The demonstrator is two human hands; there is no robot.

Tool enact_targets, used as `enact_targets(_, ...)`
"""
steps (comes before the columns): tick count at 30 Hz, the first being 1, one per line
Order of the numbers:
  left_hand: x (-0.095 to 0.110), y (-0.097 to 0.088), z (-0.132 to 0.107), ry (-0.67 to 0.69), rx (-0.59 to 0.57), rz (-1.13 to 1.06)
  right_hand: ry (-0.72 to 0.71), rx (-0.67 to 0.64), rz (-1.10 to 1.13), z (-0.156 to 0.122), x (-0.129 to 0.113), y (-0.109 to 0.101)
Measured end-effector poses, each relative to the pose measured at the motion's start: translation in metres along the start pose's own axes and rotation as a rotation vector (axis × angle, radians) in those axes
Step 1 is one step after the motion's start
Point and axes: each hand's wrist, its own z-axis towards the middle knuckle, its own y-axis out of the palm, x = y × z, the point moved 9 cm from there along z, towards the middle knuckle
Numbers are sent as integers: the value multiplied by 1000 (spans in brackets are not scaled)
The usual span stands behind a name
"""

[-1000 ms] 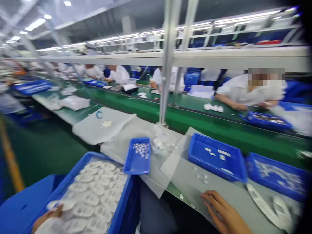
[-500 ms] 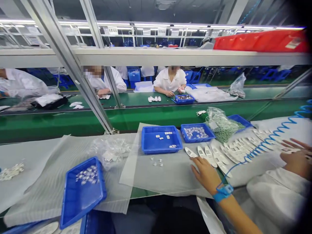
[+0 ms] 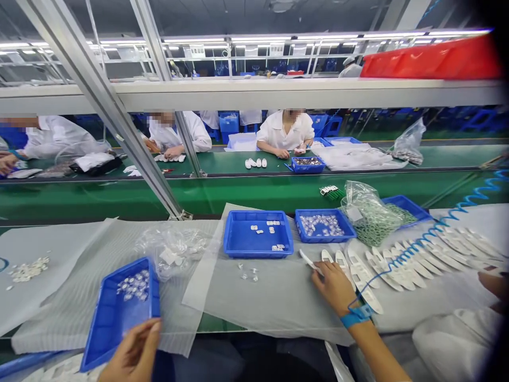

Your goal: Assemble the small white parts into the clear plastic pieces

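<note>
My right hand [image 3: 336, 286], with a blue wrist strap [image 3: 356, 317], grips a long white plastic shell [image 3: 309, 261] by its near end, and the shell is tipped up on its side. Similar white shells [image 3: 363, 270] lie in a row just right of it. My left hand [image 3: 135, 350] is at the lower left, by the near right corner of a tilted blue tray [image 3: 99, 323] that holds small white parts [image 3: 135, 285]. Its thumb and fingers are drawn together; whether anything is between them is hidden.
Two blue trays [image 3: 258, 253] [image 3: 326, 237] with small parts stand ahead, beside a bag of green cords [image 3: 374, 223]. Clear pieces [image 3: 248, 273] lie on the sheet. A coiled blue cord [image 3: 445, 223] crosses the right. Another person's sleeve [image 3: 453, 339] is close by; co-workers sit opposite.
My left hand has come into view at the lower left. My right hand has closed on the leftmost white shell and raised it onto its side. The neighbour's hand has mostly left view.
</note>
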Motion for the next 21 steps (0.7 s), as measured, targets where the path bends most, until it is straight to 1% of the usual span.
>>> enact_targets(1, 13, 31, -6, 26, -113, -95, 23, 3, 43, -1, 2, -1)
enact_targets(3, 40, 92, -29, 61, -320, -229, 80, 9, 133, -5, 5, -2)
enact_targets(4, 54, 122, -44, 84, -412, -258, 117, 10, 179, -8, 7, -2)
enact_targets(6, 74, 174, -75, 110, -563, -298, 198, 3, 276, -15, 10, -1)
enact_targets(8, 87, 217, -104, 108, -699, -328, 257, -31, 367, -24, 8, 1)
enact_targets(10, 92, 247, -127, 89, -797, -332, 314, -84, 487, -33, 2, 6)
enact_targets(11, 94, 258, -136, 76, -832, -336, 360, -109, 573, -38, -2, 9)
enact_targets(13, 96, 270, -147, 41, -878, -362, 471, -147, 755, -48, -10, 14)
enact_targets(14, 98, 271, -150, 31, -887, -382, 510, -158, 834, -53, -16, 17)
enact_targets(15, 99, 270, -152, 32, -886, -405, 517, -165, 889, -56, -25, 18)
enact_targets(16, 102, 266, -152, 44, -877, -427, 484, -174, 912, -58, -37, 17)
enact_targets(18, 105, 253, -150, 87, -844, -467, 356, -194, 927, -60, -66, 16)
enact_targets(21, 99, 231, -141, 108, -770, -510, 175, -210, 921, -63, -107, 19)
